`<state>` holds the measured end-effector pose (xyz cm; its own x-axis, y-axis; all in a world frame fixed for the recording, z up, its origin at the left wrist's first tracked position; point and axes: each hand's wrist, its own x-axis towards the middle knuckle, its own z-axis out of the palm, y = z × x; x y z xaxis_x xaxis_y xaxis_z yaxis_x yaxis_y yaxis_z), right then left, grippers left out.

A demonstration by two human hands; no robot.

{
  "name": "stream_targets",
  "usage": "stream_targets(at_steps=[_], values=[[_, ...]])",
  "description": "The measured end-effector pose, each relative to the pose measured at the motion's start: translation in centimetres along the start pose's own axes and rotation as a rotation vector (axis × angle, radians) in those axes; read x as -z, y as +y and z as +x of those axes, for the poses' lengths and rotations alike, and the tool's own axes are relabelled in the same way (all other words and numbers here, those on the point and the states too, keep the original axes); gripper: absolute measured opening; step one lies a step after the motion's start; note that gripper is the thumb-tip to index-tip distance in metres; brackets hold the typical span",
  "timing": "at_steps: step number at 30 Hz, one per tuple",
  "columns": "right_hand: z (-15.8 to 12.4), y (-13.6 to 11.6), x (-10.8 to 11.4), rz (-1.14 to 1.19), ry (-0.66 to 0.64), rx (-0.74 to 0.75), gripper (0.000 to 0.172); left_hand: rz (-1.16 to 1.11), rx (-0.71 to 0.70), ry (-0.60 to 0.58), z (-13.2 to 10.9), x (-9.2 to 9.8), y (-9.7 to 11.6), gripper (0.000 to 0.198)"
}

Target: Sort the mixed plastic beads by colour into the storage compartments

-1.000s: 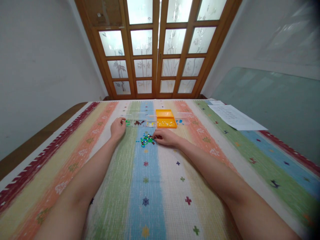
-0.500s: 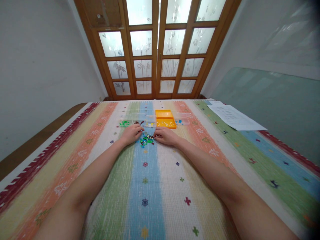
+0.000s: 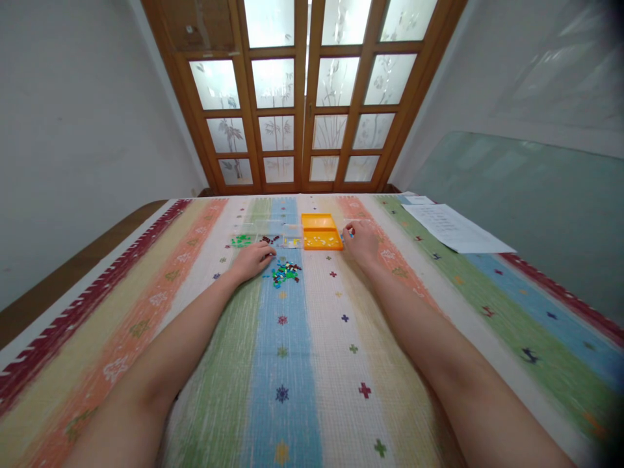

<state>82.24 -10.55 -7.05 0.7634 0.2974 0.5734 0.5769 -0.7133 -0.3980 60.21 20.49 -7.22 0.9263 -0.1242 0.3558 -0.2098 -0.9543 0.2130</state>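
Note:
A mixed pile of small plastic pieces [image 3: 286,273], blue, green, brown and white, lies on the tablecloth. Just left of it rests my left hand [image 3: 252,260], its fingers curled together near the box of brown pieces [image 3: 268,240]; anything in them is too small to make out. Over the clear box with blue pieces at the right, my right hand [image 3: 362,242] has its thumb and fingers pinched together. It covers most of that box, and what it holds is hidden. Between the hands stands an open orange box [image 3: 322,240] with white pieces in it.
Left of the orange box are clear boxes with yellow pieces [image 3: 292,242] and green pieces [image 3: 241,240]. Printed paper sheets [image 3: 453,227] lie at the right on the striped tablecloth [image 3: 287,357]. Beyond the table are wooden glass doors [image 3: 302,110].
My right hand has left the mixed pile and moved right and away from me, past the orange box to the blue pieces. My left hand has barely moved.

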Motion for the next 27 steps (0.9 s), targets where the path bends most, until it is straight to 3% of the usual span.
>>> stream_targets(at_steps=[4, 7, 11, 16, 19, 23, 27], values=[[-0.1, 0.7, -0.4, -0.031, -0.045, -0.069, 0.017, -0.005, 0.045, 0.018, -0.1, 0.2, -0.4, 0.025], [-0.2, 0.3, -0.2, -0.003, -0.041, -0.027, 0.017, -0.009, 0.062, 0.035, -0.2, 0.4, -0.5, 0.023], [-0.9, -3.4, 0.9, 0.149, -0.095, 0.160, 0.019, -0.015, 0.097, 0.082, -0.1, 0.4, -0.7, 0.023], [-4.3, -11.4, 2.0, 0.352, -0.368, 0.575, 0.020, -0.018, 0.181, 0.160, -0.2, 0.2, -1.5, 0.022], [-7.2, -14.9, 1.7, 0.344, -0.552, 0.841, 0.036, -0.036, 0.227, 0.186, -0.2, 0.1, -2.0, 0.022], [-9.7, -16.3, 0.5, 0.280, -0.659, 0.923, 0.042, -0.038, 0.270, 0.200, -0.3, 0.0, -2.2, 0.022], [-10.1, -16.0, -0.4, 0.274, -0.685, 0.926, 0.041, -0.043, 0.256, 0.203, -0.2, -0.1, -2.2, 0.024]])
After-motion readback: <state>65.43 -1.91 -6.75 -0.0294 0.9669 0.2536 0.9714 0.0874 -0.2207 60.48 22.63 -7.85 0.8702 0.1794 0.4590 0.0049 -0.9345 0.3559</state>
